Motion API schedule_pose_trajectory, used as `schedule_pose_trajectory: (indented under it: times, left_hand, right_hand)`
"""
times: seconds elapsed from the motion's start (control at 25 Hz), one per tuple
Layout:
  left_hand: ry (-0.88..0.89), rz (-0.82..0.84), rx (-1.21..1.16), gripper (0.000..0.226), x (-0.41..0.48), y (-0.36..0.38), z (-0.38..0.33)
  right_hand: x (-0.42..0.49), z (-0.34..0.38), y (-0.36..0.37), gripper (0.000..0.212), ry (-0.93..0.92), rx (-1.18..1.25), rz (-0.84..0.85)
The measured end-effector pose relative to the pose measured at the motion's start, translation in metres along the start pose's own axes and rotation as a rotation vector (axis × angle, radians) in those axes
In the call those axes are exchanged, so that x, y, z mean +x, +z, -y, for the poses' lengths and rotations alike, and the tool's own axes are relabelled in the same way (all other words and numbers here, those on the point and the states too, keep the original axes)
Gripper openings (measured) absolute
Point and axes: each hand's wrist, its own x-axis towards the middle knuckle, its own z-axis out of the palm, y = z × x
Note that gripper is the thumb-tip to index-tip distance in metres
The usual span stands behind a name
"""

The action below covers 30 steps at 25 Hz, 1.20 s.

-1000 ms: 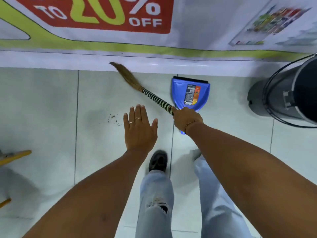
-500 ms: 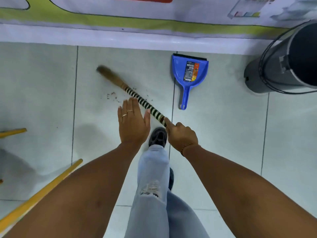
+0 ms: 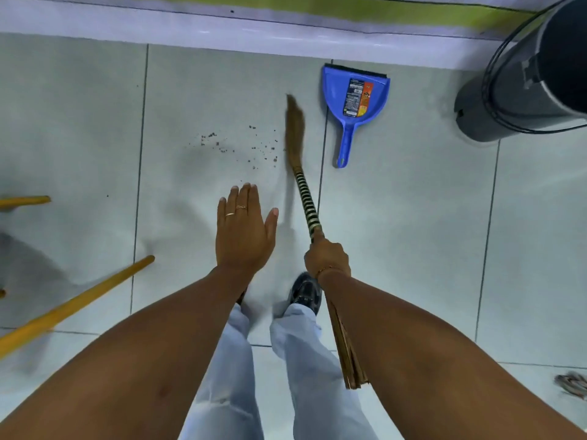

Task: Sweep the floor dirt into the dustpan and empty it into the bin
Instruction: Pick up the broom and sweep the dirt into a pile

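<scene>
My right hand (image 3: pixel 327 257) grips a straw broom (image 3: pixel 305 200) by its black-and-white striped handle. The brown bristle tip rests on the tiled floor just left of the blue dustpan (image 3: pixel 355 98). The dustpan lies flat by the wall, handle pointing toward me. Small dark crumbs of dirt (image 3: pixel 244 144) are scattered on the tile left of the bristles. My left hand (image 3: pixel 243 231) hovers flat, fingers stretched, holding nothing. A dark grey bin (image 3: pixel 521 90) stands at the upper right, to the right of the dustpan.
Yellow wooden poles (image 3: pixel 73 308) lie slanted at the left edge. A white wall base with a green stripe (image 3: pixel 286 39) runs along the far side. My shoe (image 3: pixel 305 292) and pale jeans are below the hands. A small grey object (image 3: pixel 571 384) lies at the lower right.
The broom tip has swung from left of the dirt to its right, close to the dustpan, spreading the crumbs rightward. My right hand moved nearer me. The view tilted further down.
</scene>
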Motion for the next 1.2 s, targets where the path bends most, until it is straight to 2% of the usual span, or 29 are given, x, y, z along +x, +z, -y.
schedule_pose_trajectory:
  times: [0.32,0.48,0.68,0.84,0.92,1.2]
  left_hand:
    - [0.01,-0.046,0.002,0.058,-0.014,-0.018,0.057]
    - [0.019,-0.061,0.039,0.057,-0.034,-0.032,0.095]
    - [0.05,-0.042,0.05,0.056,-0.054,-0.042,0.124]
    - [0.085,-0.019,0.029,0.054,-0.059,-0.04,0.144]
    - [0.102,0.003,0.026,0.055,-0.059,-0.038,0.154]
    - [0.093,0.004,0.001,0.058,-0.043,-0.044,0.187]
  right_hand:
    - [-0.014,0.071,0.042,0.048,-0.094,-0.055,0.014]
    - [-0.043,0.078,0.066,0.051,-0.145,0.031,-0.077]
    - [-0.078,0.042,0.088,0.052,0.021,0.177,-0.212]
    - [-0.089,0.041,0.116,0.051,0.213,0.243,-0.099]
    - [-0.092,0.058,0.136,0.046,0.2,0.212,-0.017]
    - [-0.082,0.129,0.169,0.044,0.16,0.275,0.039]
